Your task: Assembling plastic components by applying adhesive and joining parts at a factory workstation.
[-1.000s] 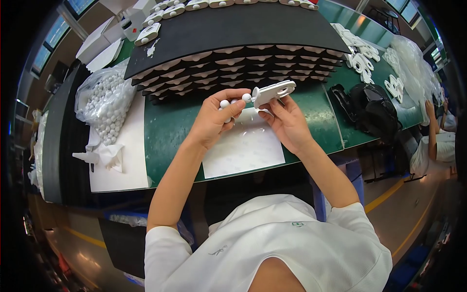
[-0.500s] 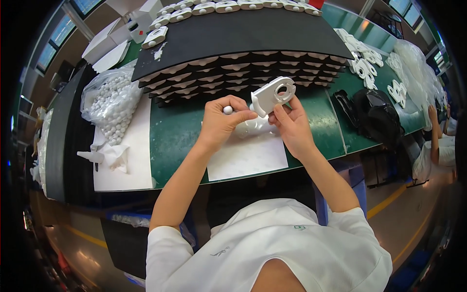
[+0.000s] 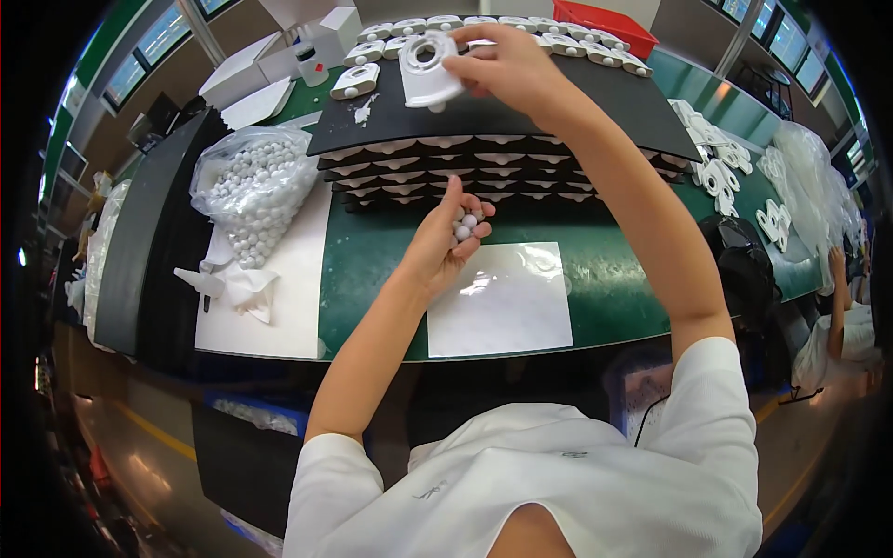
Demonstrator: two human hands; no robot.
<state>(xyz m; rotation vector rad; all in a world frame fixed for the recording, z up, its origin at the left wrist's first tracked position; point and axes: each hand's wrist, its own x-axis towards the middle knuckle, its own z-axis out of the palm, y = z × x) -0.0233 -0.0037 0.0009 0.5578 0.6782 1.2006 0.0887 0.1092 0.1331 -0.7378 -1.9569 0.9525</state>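
Observation:
My right hand (image 3: 517,73) grips a white plastic housing (image 3: 423,86) with a round hole, holding it over the near left part of the top black board (image 3: 530,110). A small white ball shows at the housing's lower edge. Below, in front of the stacked boards, my left hand (image 3: 435,244) is cupped around several small white balls (image 3: 464,226), its thumb pointing up. Similar white housings, such as the one at the left end (image 3: 354,82), stand in rows along the far side of the top board. More housings are layered between the boards underneath.
At left, a clear bag of white balls (image 3: 259,191) rests by a crumpled tissue (image 3: 249,290). White paper (image 3: 502,312) lies in front of me on the green table (image 3: 609,279). Loose housings (image 3: 718,181), a black bag (image 3: 739,256) and clear plastic (image 3: 809,177) are at right, near another person.
My right hand has lifted the housing away from my left hand, up and to the left over the top board. My left hand has turned, now showing the balls in it.

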